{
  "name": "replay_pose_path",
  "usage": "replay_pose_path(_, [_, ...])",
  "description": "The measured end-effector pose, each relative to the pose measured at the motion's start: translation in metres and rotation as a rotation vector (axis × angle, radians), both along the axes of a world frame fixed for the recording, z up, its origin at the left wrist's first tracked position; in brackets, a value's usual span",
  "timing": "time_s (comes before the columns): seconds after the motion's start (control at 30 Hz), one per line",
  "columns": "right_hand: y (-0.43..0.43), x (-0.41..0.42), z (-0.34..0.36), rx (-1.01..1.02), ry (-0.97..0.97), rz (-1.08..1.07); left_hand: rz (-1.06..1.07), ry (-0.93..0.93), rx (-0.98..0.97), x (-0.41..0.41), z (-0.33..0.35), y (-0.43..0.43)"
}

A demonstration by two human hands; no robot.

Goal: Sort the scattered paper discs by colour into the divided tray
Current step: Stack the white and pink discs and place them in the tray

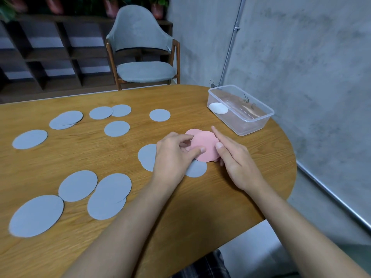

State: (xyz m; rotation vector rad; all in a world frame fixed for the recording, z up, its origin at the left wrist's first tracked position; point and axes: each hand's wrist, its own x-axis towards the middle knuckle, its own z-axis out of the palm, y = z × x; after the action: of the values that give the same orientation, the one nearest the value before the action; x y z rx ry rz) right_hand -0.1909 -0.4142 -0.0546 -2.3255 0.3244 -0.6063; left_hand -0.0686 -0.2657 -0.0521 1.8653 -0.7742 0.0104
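Head view: the only view; a wooden table (180, 207) fills the lower frame, with a grey chair (140, 47) behind it at upper centre.
Pink discs (206, 147): a small overlapping stack at centre frame, held between both hands and seemingly lifted just off the wood; at least two edges show, likely being squared up so they travel as one bundle.
Left hand (172, 155): thumb on top of the stack, fingers curled over its left edge, pinching the pink discs.
Right hand (234, 155): thumb pressed on the right rim, index finger stretched along the far edge, other fingers tucked under; it grips and steadies the pink discs.
Grey discs (117, 128): scattered singly and in overlapping pairs across the left and middle of the frame; a few lie partly hidden under the left hand.
Tray (251, 119): clear plastic, at right of centre near the table edge, well apart from the hands.
White disc (218, 107): lies in the tray's near-left compartment, suggesting one colour is already begun.
Step in hand: gathering pink before carrying it to the tray, by my reading.
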Motion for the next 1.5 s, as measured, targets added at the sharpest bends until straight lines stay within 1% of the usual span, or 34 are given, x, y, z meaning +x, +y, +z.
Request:
replay_pose_path(0.17, [0.007, 0.002, 0.001, -0.147, 0.124, 0.006, -0.014, 0.025, -0.016, -0.001, 0.000, 0.001])
replay_pose_path(0.27, [0.006, 0.003, 0.001, -0.136, 0.072, -0.037, -0.042, -0.005, 0.014, 0.000, 0.000, 0.004])
replay_pose_path(0.33, [0.003, 0.003, 0.001, -0.100, 0.023, -0.073, -0.014, -0.092, 0.083, 0.003, -0.003, 0.006])
replay_pose_path(0.4, [0.000, 0.003, 0.002, -0.048, -0.012, -0.132, 0.031, -0.193, 0.195, 0.009, -0.007, 0.009])
replay_pose_path(0.5, [-0.002, 0.004, 0.003, 0.028, -0.043, -0.194, -0.047, -0.290, 0.346, 0.016, -0.008, 0.016])
replay_pose_path(0.6, [-0.002, 0.003, 0.003, 0.054, -0.057, -0.205, -0.096, -0.312, 0.435, 0.016, -0.004, 0.020])
replay_pose_path(0.73, [-0.004, 0.004, 0.002, 0.064, -0.063, -0.213, -0.096, -0.309, 0.423, 0.019, -0.002, 0.020])
replay_pose_path(0.83, [-0.004, 0.004, 0.002, 0.069, -0.054, -0.224, -0.109, -0.400, 0.426, 0.017, 0.004, 0.023])
replay_pose_path(0.93, [-0.004, 0.005, 0.002, 0.086, -0.054, -0.232, -0.074, -0.457, 0.368, 0.015, 0.008, 0.026])
replay_pose_path(1.03, [-0.004, 0.006, 0.002, 0.081, -0.058, -0.230, -0.058, -0.395, 0.254, 0.017, 0.007, 0.026])
replay_pose_path(1.2, [-0.007, 0.005, -0.003, 0.079, -0.080, -0.201, -0.048, -0.159, 0.039, 0.012, 0.009, 0.023])
replay_pose_path(1.3, [-0.008, 0.006, -0.004, 0.064, -0.078, -0.194, -0.022, -0.072, 0.017, 0.010, 0.012, 0.022])
replay_pose_path(1.5, [-0.011, 0.007, -0.006, 0.070, -0.088, -0.190, 0.030, -0.057, -0.010, 0.008, 0.014, 0.022])
